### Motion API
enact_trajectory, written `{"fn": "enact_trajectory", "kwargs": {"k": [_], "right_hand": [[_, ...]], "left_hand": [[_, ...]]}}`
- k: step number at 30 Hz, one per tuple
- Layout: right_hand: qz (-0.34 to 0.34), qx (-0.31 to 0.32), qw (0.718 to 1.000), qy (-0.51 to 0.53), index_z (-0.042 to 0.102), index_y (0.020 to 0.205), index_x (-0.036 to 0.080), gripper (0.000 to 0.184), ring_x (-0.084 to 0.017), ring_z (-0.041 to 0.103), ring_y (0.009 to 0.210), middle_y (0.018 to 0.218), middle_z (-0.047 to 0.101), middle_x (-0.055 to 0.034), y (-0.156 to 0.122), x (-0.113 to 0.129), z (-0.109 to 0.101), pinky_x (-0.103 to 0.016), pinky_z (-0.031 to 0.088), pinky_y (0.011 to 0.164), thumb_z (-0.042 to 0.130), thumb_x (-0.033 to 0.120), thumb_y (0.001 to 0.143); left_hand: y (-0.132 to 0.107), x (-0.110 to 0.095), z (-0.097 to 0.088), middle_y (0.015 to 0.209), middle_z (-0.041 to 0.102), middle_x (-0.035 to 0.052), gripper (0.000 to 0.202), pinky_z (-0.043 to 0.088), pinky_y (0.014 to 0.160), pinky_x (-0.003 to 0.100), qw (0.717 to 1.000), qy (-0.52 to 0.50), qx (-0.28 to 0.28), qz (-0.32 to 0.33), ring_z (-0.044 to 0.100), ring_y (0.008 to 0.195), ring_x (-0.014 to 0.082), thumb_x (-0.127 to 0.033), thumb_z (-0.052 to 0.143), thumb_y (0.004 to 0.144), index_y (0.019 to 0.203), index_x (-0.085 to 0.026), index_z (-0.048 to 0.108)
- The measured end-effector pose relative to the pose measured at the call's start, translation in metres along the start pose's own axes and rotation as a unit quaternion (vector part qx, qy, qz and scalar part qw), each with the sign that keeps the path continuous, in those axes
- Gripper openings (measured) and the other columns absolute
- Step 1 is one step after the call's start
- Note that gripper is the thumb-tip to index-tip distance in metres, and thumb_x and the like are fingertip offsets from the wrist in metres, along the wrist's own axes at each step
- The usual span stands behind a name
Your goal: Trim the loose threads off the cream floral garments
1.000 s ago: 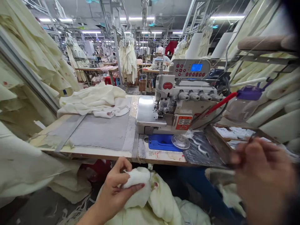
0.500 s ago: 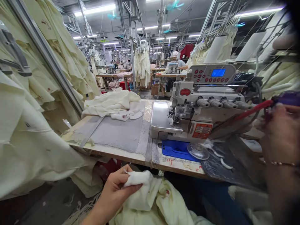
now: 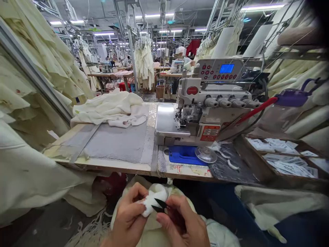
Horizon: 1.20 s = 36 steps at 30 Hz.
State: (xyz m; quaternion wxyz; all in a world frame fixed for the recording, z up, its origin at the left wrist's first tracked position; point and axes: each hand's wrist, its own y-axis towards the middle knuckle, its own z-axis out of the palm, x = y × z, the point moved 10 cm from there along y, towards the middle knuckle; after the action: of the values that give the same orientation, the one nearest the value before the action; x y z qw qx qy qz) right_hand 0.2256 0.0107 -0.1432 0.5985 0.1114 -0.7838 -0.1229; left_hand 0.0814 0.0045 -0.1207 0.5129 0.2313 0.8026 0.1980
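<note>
Low in the head view, my left hand (image 3: 129, 213) pinches the white edge of a cream garment (image 3: 157, 192) that hangs over my lap. In my right hand (image 3: 185, 219) is a pair of thread snips (image 3: 159, 203); two dark blades stick out, slightly apart, against the white cloth. My right fingers hide the rest of the tool. Just beyond both hands runs the front edge of the sewing table (image 3: 123, 168), with an overlock sewing machine (image 3: 203, 106) on it.
A pile of cream cloth (image 3: 110, 108) lies on the table's left side. Beside the machine are a blue tray (image 3: 181, 155), a clear round dish (image 3: 206, 154) and a wooden box of labels (image 3: 285, 161). A purple-lidded bottle (image 3: 291, 99) stands behind. Hanging garments (image 3: 33, 65) crowd the left.
My right hand has come from beside the purple-lidded bottle at the right down to the garment, now with the snips in it. My left hand keeps its pinch. The view has shifted right.
</note>
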Motion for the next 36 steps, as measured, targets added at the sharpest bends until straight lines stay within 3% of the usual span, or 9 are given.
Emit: {"fn": "enact_trajectory", "kwargs": {"k": [6,11,19,25,28,30,32,34,36], "right_hand": [[-0.118,0.051,0.99,-0.065,0.055,0.101,0.028,0.013,-0.011,0.061,0.059,0.073,0.062,0.006,0.009,0.023,-0.002,-0.018,0.048,0.055,0.061,0.038,0.095],[-0.222,0.046,0.964,-0.139,0.052,0.102,0.021,0.01,-0.015,0.061,0.062,0.077,0.064,-0.0005,0.005,0.041,0.0,-0.024,0.046,0.058,0.059,0.026,0.095],[-0.254,0.045,0.953,-0.157,0.053,0.104,0.019,0.011,-0.017,0.06,0.065,0.076,0.063,-0.0028,0.003,0.045,-0.004,-0.028,0.042,0.06,0.059,0.02,0.095],[-0.213,0.055,0.971,-0.089,0.055,0.096,0.021,0.005,-0.014,0.053,0.057,0.069,0.057,0.0006,-0.003,0.032,0.004,-0.026,0.039,0.053,0.058,0.018,0.094],[-0.089,-0.074,0.991,0.069,0.062,0.087,0.026,0.012,-0.013,0.054,0.057,0.07,0.06,0.0012,0.013,0.013,-0.05,-0.026,0.041,0.05,0.069,0.035,0.089],[0.017,-0.176,0.947,0.267,0.062,0.082,0.027,0.026,-0.011,0.05,0.05,0.066,0.054,0.0024,0.027,-0.007,-0.099,-0.025,0.038,0.043,0.079,0.047,0.078],[0.063,-0.221,0.89,0.393,0.061,0.082,0.025,0.034,-0.007,0.038,0.043,0.062,0.044,0.0041,0.042,-0.014,-0.131,-0.024,0.034,0.04,0.082,0.05,0.073],[0.078,-0.245,0.891,0.374,0.062,0.083,0.026,0.033,-0.007,0.041,0.047,0.065,0.047,0.0028,0.047,-0.01,-0.147,-0.022,0.036,0.042,0.083,0.049,0.073],[0.066,-0.186,0.946,0.258,0.065,0.085,0.029,0.026,-0.011,0.052,0.054,0.07,0.058,0.0008,0.044,0.002,-0.126,-0.019,0.043,0.045,0.083,0.043,0.074]], "left_hand": [[-0.003,-0.002,0.0,0.083,0.044,0.002,0.022,0.033,0.061,0.021,1.0,0.009,-0.002,-0.001,0.044,0.073,0.0102,-0.004,0.043,0.09,0.071,-0.016,0.045],[-0.005,-0.002,0.003,0.081,0.044,0.0022,0.021,0.034,0.06,0.022,1.0,0.001,0.017,-0.018,0.043,0.07,0.0105,-0.007,0.044,0.091,0.074,-0.016,0.052],[-0.006,-0.002,0.008,0.08,0.043,0.0028,0.023,0.032,0.06,0.023,0.999,0.016,0.021,-0.021,0.043,0.071,0.0112,-0.004,0.042,0.089,0.071,-0.015,0.049],[-0.009,-0.012,0.007,0.084,0.041,0.0035,0.022,0.031,0.058,0.022,0.999,0.044,0.023,0.014,0.041,0.07,0.0113,0.002,0.04,0.084,0.072,-0.016,0.045],[-0.007,-0.007,0.008,0.085,0.042,0.004,0.022,0.033,0.06,0.022,0.999,0.032,0.04,-0.008,0.043,0.073,0.012,0.001,0.039,0.086,0.074,-0.016,0.048],[-0.006,0.005,0.004,0.083,0.042,0.0037,0.022,0.035,0.063,0.023,0.998,-0.003,0.032,-0.057,0.045,0.076,0.013,-0.003,0.042,0.089,0.073,-0.016,0.05],[-0.006,0.021,-0.002,0.081,0.042,0.003,0.024,0.035,0.062,0.023,0.992,-0.059,-0.001,-0.116,0.044,0.074,0.0126,-0.01,0.049,0.091,0.067,-0.015,0.05],[-0.007,0.031,-0.004,0.079,0.042,0.0023,0.029,0.035,0.061,0.023,0.982,-0.103,-0.021,-0.155,0.044,0.071,0.0118,-0.017,0.057,0.09,0.063,-0.014,0.05],[-0.009,0.033,-0.003,0.078,0.043,0.0019,0.031,0.034,0.06,0.023,0.98,-0.113,-0.022,-0.164,0.044,0.07,0.0111,-0.02,0.06,0.09,0.062,-0.013,0.051]]}}
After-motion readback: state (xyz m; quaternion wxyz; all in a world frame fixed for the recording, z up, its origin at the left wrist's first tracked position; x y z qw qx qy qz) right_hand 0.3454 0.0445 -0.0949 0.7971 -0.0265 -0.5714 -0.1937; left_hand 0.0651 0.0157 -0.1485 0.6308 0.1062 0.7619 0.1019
